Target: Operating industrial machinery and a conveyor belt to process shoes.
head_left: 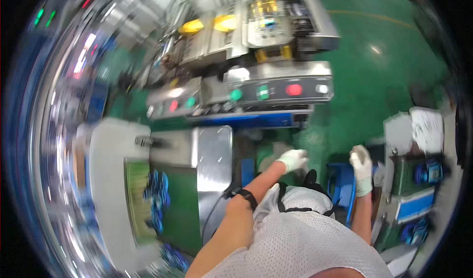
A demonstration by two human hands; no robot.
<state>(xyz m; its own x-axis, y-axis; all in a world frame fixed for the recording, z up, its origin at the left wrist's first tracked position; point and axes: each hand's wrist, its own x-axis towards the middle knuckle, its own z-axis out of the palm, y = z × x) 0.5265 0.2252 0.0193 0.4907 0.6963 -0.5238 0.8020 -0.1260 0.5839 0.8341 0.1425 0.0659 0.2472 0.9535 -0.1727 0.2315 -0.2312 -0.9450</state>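
Observation:
The picture is blurred by motion. My left hand (293, 160), in a white glove, hangs in front of my body below the machine's control panel (278, 88) with its green and red round buttons. Nothing shows in that hand; its fingers look loosely curled. My right hand (362, 167), also in a white glove, is held up beside a blue stool or frame (341, 182), with its fingers drawn together. I cannot make out anything in it. A black strap sits on my left wrist (246, 196).
A metal plate (214, 152) and a belt with several blue round parts (157, 194) lie at my left. At the right stand boxes holding blue parts (423, 172) and a white bin (426, 128). The floor (374, 71) is green.

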